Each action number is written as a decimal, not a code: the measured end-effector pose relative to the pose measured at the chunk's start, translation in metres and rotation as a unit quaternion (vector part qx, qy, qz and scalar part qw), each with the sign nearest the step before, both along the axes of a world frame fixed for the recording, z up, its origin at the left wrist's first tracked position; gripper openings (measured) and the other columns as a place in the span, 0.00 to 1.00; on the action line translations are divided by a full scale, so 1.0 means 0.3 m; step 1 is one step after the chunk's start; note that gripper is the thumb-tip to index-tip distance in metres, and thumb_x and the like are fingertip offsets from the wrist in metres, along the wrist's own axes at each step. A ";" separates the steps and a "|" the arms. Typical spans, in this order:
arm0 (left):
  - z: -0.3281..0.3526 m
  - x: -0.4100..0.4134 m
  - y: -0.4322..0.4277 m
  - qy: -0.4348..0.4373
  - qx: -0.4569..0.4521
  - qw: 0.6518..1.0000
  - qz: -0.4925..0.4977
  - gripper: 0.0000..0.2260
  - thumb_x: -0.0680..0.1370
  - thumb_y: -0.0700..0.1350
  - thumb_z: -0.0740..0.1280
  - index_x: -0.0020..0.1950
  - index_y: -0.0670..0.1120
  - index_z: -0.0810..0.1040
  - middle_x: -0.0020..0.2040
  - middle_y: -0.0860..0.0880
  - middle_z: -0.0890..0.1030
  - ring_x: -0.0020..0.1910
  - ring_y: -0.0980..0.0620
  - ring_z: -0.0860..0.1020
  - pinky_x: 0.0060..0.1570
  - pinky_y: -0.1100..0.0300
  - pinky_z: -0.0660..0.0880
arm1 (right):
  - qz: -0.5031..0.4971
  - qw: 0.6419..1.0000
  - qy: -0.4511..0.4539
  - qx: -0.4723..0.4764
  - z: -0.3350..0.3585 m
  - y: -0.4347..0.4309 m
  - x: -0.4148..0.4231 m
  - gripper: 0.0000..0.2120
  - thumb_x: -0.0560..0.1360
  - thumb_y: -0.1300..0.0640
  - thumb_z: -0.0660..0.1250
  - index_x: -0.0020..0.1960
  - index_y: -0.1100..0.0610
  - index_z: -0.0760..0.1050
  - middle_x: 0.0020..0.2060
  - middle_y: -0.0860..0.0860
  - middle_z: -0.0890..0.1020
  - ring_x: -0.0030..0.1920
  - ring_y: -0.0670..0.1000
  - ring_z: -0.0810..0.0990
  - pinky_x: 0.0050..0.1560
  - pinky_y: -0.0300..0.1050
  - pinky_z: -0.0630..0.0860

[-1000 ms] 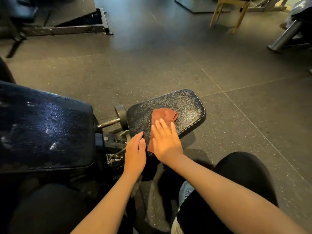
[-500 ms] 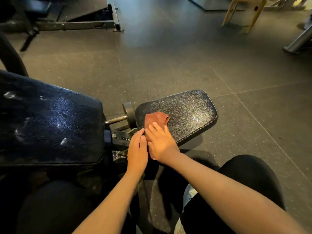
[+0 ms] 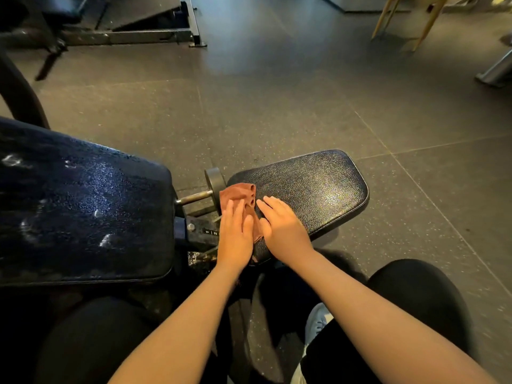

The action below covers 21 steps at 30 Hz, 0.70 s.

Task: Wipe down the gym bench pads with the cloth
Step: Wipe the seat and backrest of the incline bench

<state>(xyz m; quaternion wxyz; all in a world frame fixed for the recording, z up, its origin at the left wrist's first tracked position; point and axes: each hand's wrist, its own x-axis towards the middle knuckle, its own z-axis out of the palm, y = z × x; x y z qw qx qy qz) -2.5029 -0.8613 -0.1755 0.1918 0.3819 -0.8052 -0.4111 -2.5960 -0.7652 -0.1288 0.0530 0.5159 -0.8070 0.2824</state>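
Flat hands on a cloth and small pad.
Mid-frame, the left hand presses flat on the brown cloth, hiding part of it. The right hand lies flat on the small pad beside it. The big pad is cut off at left.

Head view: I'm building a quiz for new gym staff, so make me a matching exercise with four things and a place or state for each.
1 cloth
2 big pad
3 right hand
4 stool

A pale wood, top right
B flat on the small pad
C beaded with droplets
D reddish brown, under the left hand

Pairs: 1-D, 2-C, 3-B, 4-A
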 end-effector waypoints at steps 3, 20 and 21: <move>0.003 0.027 0.053 0.040 0.043 0.998 0.023 0.22 0.86 0.46 0.54 0.81 0.48 0.58 0.83 0.48 0.51 0.81 0.52 0.50 0.77 0.58 0.47 | 0.000 1.000 -0.003 0.021 0.008 0.005 0.009 0.19 0.76 0.56 0.58 0.59 0.62 0.81 0.57 0.57 0.82 0.61 0.59 0.79 0.64 0.51 0.75; 0.018 0.007 0.044 0.028 0.033 0.999 0.015 0.25 0.83 0.52 0.50 0.80 0.50 0.60 0.82 0.43 0.52 0.81 0.44 0.51 0.78 0.53 0.47 | 0.018 0.999 0.035 0.014 0.028 0.025 -0.006 0.17 0.78 0.59 0.58 0.61 0.63 0.78 0.55 0.57 0.81 0.60 0.58 0.77 0.67 0.50 0.71; 0.018 0.026 0.086 0.042 0.014 0.999 -0.008 0.22 0.83 0.48 0.51 0.77 0.47 0.65 0.81 0.40 0.57 0.81 0.40 0.53 0.79 0.45 0.49 | 0.010 0.998 0.056 0.002 0.025 0.037 -0.009 0.16 0.77 0.59 0.59 0.60 0.64 0.79 0.54 0.57 0.82 0.58 0.59 0.77 0.67 0.51 0.71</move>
